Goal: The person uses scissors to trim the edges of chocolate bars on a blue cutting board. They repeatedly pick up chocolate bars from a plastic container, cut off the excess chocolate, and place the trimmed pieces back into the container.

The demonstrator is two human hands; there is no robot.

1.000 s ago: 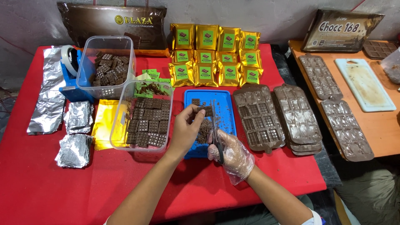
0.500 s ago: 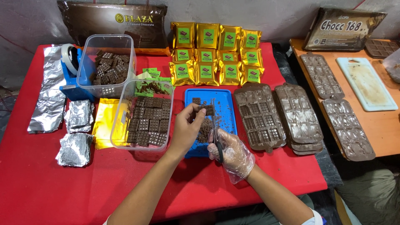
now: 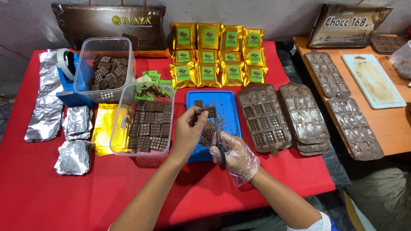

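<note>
Red cloth covers the tabletop [image 3: 85,196]. Left hand [image 3: 188,132], bare, grip pinched on a small chocolate piece [image 3: 208,112], held over the blue tray [image 3: 229,122] at centre. Right hand [image 3: 237,156] in a clear plastic glove, grip clenched round a knife [image 3: 218,137] whose blade points to 12 o'clock, just beside the piece; can't tell if the blade touches it. Chocolate crumbs [image 3: 207,133] heaped on the tray under the left fingers.

At 9 o'clock of the tray: clear tub [image 3: 143,119] packed with chocolate squares, touching the left hand's side. At 11 o'clock: second clear tub [image 3: 105,68], partly filled with squares. So 2 tubs. Blue tape dispenser [image 3: 68,81] left of that tub.

12 o'clock: gold pouches [image 3: 216,53] with green labels, 12 counted, in three rows of four. Green labels [image 3: 150,77] loose between pouches and tubs; number unclear.

3 o'clock: brown chocolate moulds [image 3: 282,115], 2 stacks side by side on the cloth; 2 more moulds [image 3: 342,102] on the wooden side table [image 3: 394,132], with 1 white cutting board [image 3: 374,81].

Far 9 o'clock: 1 long foil strip [image 3: 45,102], 2 foil stacks [image 3: 77,141]. Gold wrapper sheets [image 3: 105,128] under the near tub.

Back edge: 2 large dark chocolate bags [image 3: 111,25], one at 11, the other at 1 o'clock.
</note>
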